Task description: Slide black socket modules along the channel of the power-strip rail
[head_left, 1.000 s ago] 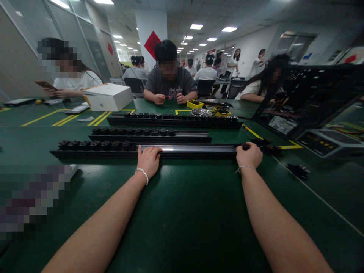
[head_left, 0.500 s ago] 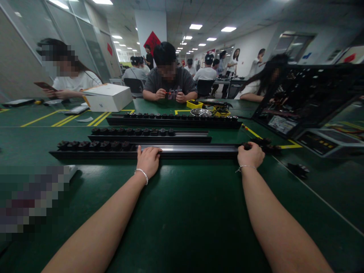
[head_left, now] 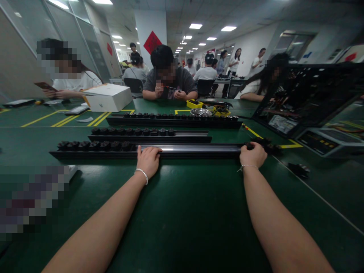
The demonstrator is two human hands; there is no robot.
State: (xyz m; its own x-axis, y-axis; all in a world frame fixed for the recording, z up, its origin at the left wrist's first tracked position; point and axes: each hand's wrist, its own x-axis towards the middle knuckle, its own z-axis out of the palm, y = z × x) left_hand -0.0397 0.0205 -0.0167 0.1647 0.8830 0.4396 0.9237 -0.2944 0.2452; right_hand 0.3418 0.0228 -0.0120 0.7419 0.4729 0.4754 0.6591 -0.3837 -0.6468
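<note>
A long black rail [head_left: 193, 150] with a shiny metal channel lies crosswise in front of me. Several small black wheel-like parts [head_left: 104, 146] sit in a row on its left portion. My left hand [head_left: 148, 160] grips the rail near its middle, fingers curled over its top just right of that row. At the rail's right end, my right hand [head_left: 254, 154] pinches a small black part [head_left: 250, 146], mostly covered by the fingers. Whether this part touches the channel is hidden. More black parts [head_left: 267, 144] lie just beyond my right hand.
Behind it lie two similar rails, a shorter one [head_left: 196, 139] and a longer one [head_left: 170, 121]. An open black computer case [head_left: 313, 91] stands right; a white box [head_left: 109, 98] stands back left. Another black piece [head_left: 298, 169] lies right. Across the table, a person [head_left: 167, 76] holds a red-handled tool.
My right hand has shifted slightly to the right with the small black part. My left hand has stayed on the rail. The person opposite has raised one hand with the tool.
</note>
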